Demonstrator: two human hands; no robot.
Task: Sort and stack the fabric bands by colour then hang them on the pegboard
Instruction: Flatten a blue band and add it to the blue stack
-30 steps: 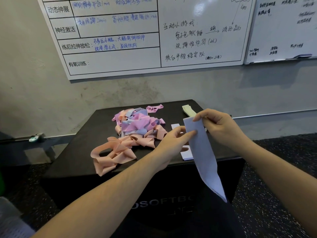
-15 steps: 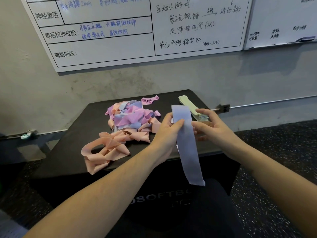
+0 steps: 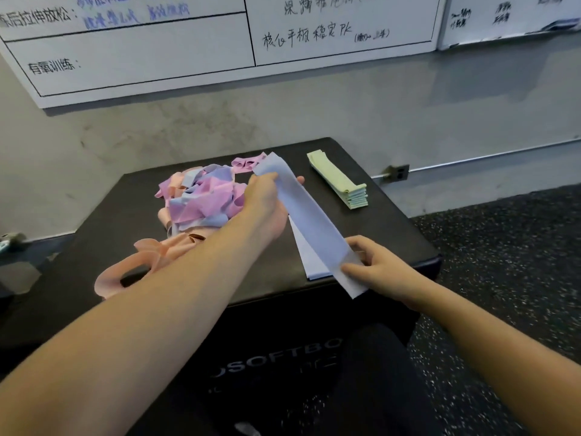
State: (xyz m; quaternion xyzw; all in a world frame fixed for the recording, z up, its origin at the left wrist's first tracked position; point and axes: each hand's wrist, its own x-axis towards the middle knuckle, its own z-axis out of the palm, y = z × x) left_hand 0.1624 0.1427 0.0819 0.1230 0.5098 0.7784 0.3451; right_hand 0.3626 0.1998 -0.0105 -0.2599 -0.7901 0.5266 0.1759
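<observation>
A pale blue fabric band (image 3: 314, 221) stretches flat over the black box (image 3: 399, 215). My left hand (image 3: 267, 202) grips its far end and my right hand (image 3: 374, 269) pinches its near end at the box's front edge. Under it lies a blue band stack (image 3: 306, 256). A tangled heap of pink, purple and blue bands (image 3: 204, 196) sits left of my left hand, with loose peach bands (image 3: 147, 262) trailing toward the front left. A neat stack of green bands (image 3: 342, 184) lies at the back right.
The box stands against a grey wall with a whiteboard (image 3: 157, 58) above and a second whiteboard (image 3: 509, 20) at the right. Speckled dark floor (image 3: 503, 262) spreads to the right. A wall socket (image 3: 397, 173) sits low behind the box.
The blue band hung down from both hands before; now it is pulled out lengthwise, left hand moved to the far end, right hand down to the near end over the blue stack.
</observation>
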